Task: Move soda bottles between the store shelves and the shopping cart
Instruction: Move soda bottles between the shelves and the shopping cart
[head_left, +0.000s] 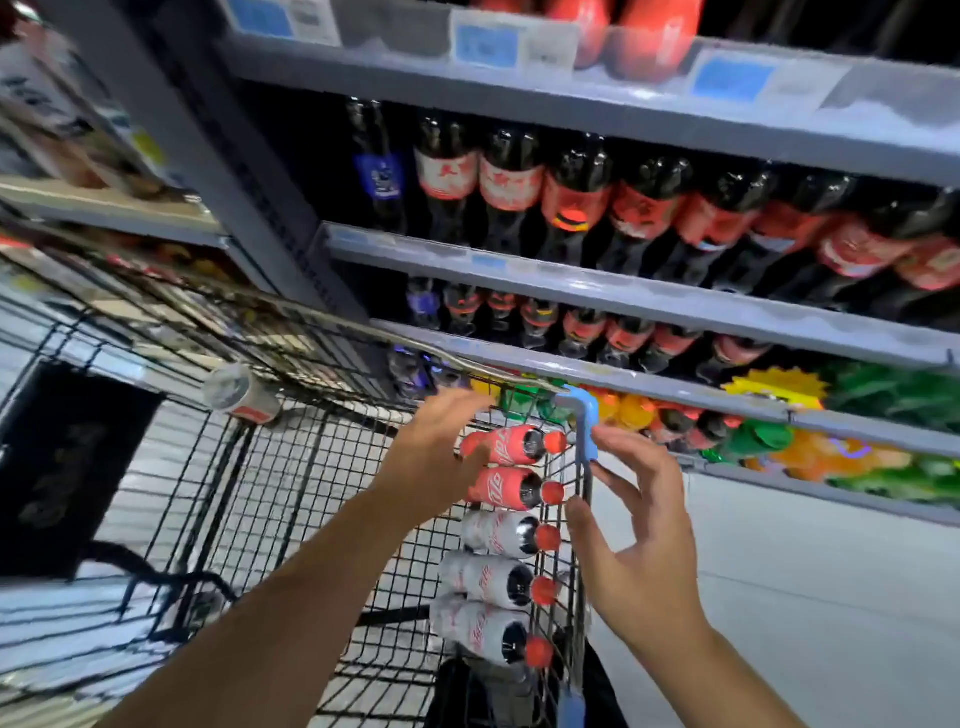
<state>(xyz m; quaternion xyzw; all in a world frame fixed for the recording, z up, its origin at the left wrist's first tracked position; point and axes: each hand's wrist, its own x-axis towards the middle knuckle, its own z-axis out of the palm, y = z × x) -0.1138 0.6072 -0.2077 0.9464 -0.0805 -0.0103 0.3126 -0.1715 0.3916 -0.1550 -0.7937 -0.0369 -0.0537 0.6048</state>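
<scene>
The right hand hangs spread and empty just outside the cart rim. The left hand reaches inside with loose fingers over the top red-label bottle; whether it grips is unclear. Five soda bottles lie in a row against the cart's right wall. Beyond, shelves hold more dark bottles.

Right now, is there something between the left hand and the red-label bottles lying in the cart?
Nothing visible. The left hand is already inside the cart, above the two red-label bottles. The right hand is outside the wire side, near the blue corner guard.
</scene>
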